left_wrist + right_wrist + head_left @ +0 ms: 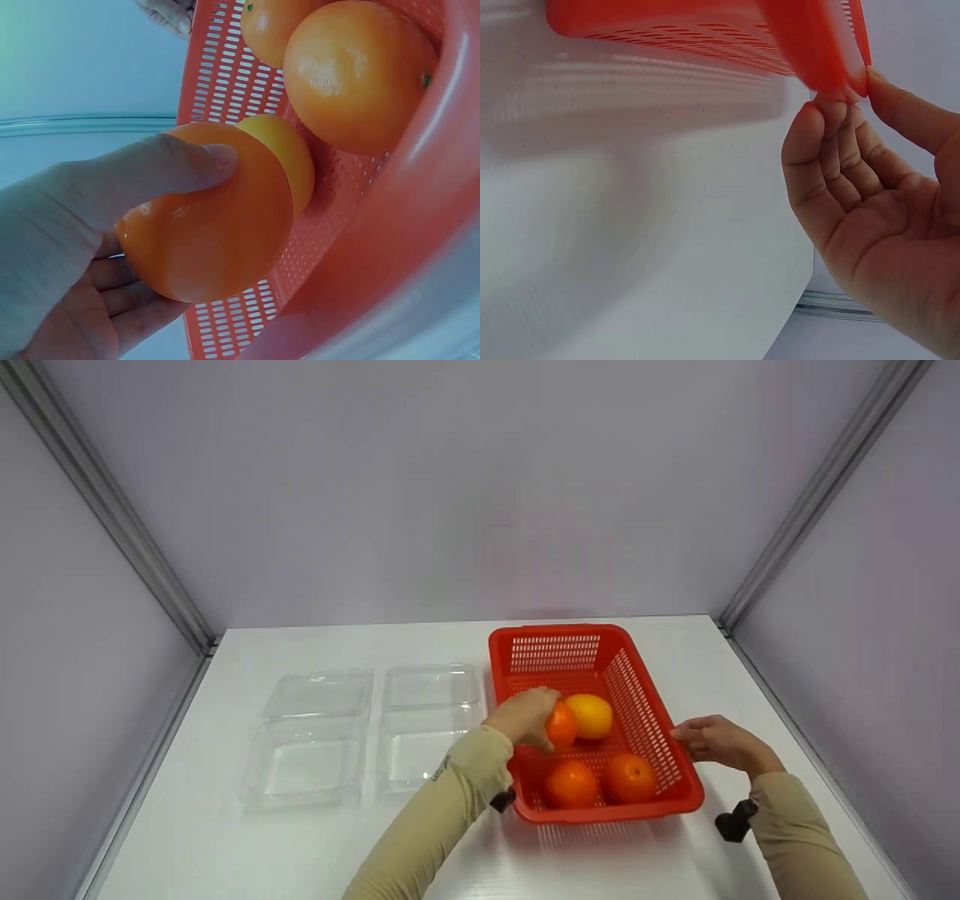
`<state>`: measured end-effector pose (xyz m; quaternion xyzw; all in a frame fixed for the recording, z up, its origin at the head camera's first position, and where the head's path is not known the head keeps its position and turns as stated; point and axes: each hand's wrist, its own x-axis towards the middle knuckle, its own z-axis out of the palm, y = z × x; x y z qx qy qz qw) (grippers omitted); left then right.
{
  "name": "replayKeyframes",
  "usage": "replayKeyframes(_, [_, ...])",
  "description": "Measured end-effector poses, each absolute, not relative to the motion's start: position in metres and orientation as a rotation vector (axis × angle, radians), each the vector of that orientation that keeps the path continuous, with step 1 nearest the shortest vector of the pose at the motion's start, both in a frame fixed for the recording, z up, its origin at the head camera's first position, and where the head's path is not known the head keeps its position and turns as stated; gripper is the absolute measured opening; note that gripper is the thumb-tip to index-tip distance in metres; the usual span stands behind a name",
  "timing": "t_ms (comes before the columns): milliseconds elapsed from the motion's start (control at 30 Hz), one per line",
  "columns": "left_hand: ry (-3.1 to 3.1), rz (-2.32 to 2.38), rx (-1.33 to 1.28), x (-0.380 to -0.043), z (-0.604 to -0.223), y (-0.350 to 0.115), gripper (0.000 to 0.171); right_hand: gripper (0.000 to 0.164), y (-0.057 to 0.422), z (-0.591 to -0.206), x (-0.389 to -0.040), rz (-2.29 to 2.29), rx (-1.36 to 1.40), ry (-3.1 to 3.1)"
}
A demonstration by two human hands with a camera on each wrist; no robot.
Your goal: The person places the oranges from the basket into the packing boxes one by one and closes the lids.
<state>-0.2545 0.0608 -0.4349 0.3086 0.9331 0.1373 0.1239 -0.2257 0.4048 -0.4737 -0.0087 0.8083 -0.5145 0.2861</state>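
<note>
My left hand (pixel 527 718) reaches over the left wall of a red plastic basket (pixel 660 697) and grips an orange (pixel 561 726). In the left wrist view, the thumb lies across the top of this orange (pixel 217 240) with the fingers beneath it. A yellower round fruit (pixel 590 716) sits right beside it. Two more oranges (pixel 570 784) (pixel 630 778) lie at the basket's near end. At the basket's right side, my right hand (pixel 720 742) pinches the rim (pixel 851 82) between thumb and fingers.
Left of the basket, two clear plastic clamshell boxes (pixel 315 761) (pixel 424 757) stand open side by side on the white table (pixel 300 855). Grey panels (pixel 450 510) enclose the table at the back and both sides.
</note>
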Motion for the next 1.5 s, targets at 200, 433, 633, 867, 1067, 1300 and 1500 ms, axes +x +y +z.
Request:
replayKeyframes(200, [2.717,0.443,0.891,-0.255,-0.434,0.056,0.078,0.050,0.404,-0.473,-0.225,-1.356,-0.019,2.176])
replayKeyframes(433, [2.708,0.456,0.897,-0.254,-0.434,0.051,0.080,0.051,0.404,-0.473,-0.225,-1.357,-0.028,2.176])
replayKeyframes(633, [2.699,0.530,0.890,-0.253,-0.433,0.046,0.079,0.052,0.405,-0.474,-0.226,-1.372,-0.054,2.161])
replayKeyframes(867, [2.709,0.561,0.885,-0.253,-0.430,0.041,0.084,0.047,0.404,-0.473,-0.225,-1.398,-0.084,2.142])
replayKeyframes(1067, [2.709,0.579,0.882,-0.252,-0.429,0.036,0.083,0.042,0.404,-0.474,-0.226,-1.429,-0.111,2.121])
replayKeyframes(1300, [2.718,0.575,0.936,-0.248,-0.427,0.032,0.084,0.041,0.404,-0.477,-0.226,-1.431,-0.106,2.122])
replayKeyframes(1500, [2.717,0.611,0.937,-0.244,-0.427,0.026,0.084,0.046,0.403,-0.477,-0.226,-1.423,-0.093,2.138])
